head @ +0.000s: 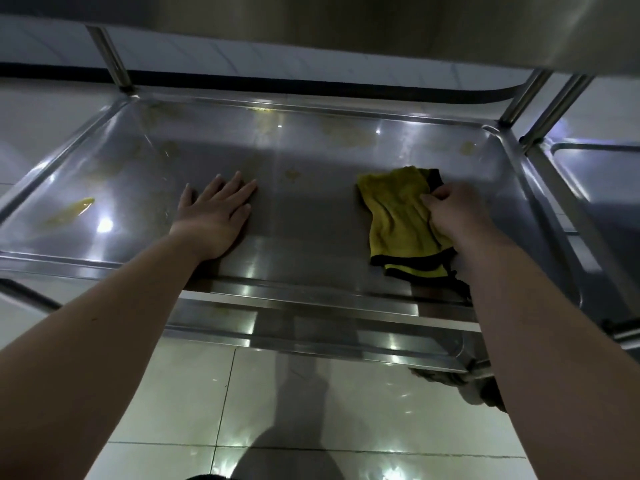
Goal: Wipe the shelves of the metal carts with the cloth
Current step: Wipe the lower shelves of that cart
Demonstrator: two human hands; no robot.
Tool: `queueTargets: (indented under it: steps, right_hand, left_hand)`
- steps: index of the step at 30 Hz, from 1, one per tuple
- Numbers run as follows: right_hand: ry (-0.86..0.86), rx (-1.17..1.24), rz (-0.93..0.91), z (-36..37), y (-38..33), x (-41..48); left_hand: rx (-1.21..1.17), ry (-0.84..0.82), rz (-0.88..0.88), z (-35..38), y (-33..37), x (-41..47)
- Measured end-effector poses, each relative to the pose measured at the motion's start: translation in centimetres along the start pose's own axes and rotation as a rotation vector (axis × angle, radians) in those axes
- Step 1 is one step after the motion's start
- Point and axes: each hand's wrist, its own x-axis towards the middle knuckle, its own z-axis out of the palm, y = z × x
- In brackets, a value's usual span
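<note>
A steel shelf (311, 216) w/ a raised rim is seen under an upper shelf (346, 19). The cloth (398, 216), yellow w/ dark edging, is laid crumpled on the shelf's right half, nearer the front rim than the back rim; its near end is bunched close to the front rim.

The cloth is held by the right hand (453, 213); the grip is clamped on it, fingers curled into the fabric at its right side; the forearm is brought in over the shelf's front right corner. The left hand (214, 220) is laid flat on the shelf, left of centre, palm down; its grip is apart, fingers straight & spread, nothing held. The two hands are set well apart, w/ bare steel btwn them.

A yellow smear (71, 211) is seen on the shelf's left side, near the left rim; fainter yellowish marks (349, 135) are scattered along the shelf's back. One small spot (292, 174) is seen near the shelf's centre, btwn the left hand & the cloth.

A post (110, 57) is fixed at the shelf's back left corner; more posts are seen at the back right corner. A lower shelf (311, 327) is seen beneath the front rim. A 2nd cart (595, 174) is parked just right of the shelf; pale floor tiles (304, 410) are seen below the shelf & beyond its back rim.
</note>
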Motion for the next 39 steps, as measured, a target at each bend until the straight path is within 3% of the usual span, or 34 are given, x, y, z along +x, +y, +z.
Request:
queueTargets:
  steps: [3, 6, 10, 12, 21, 27, 31, 34, 39]
  right_hand:
    - [0.205, 0.001, -0.01, -1.7, -0.4, 0.9]
    - [0.365, -0.294, -0.06, -1.5, -0.9, 0.8]
    - [-0.132, -0.572, -0.235, 3.3, -1.9, -1.1]
    - [-0.216, -0.575, -0.202, 5.2, -1.8, -1.3]
    - [-0.069, -0.532, -0.142, 8.3, -2.9, -1.8]
    - [-0.118, -0.472, -0.244, 17.9, -13.6, -7.1]
    - [-0.154, -0.43, -0.146, 21.3, -17.4, -8.4]
    - [-0.147, -0.397, -0.132, 20.2, -17.0, -8.8]
    - [-0.227, -0.454, -0.145, 18.9, -17.5, -9.0]
  left_hand:
    - [0.004, -0.019, -0.003, -0.2, 0.1, -0.1]
    - [0.006, -0.025, -0.014, -0.3, 0.0, 0.0]
    - [-0.007, -0.031, -0.014, -0.1, -0.3, 0.2]
    - [-0.014, -0.027, -0.02, -0.1, -0.4, 0.1]
    - [0.009, 0.028, 0.035, 1.3, -1.1, 0.8]
    - [-0.07, -0.01, 0.054, 1.1, -1.5, 1.4]
    - [-0.295, -0.009, -0.008, -1.3, -4.3, 3.0]
    - [-0.116, 0.103, 0.137, -2.7, -9.4, 3.8]
    - [-0.001, 0.051, 0.231, -2.8, -14.9, 4.1]
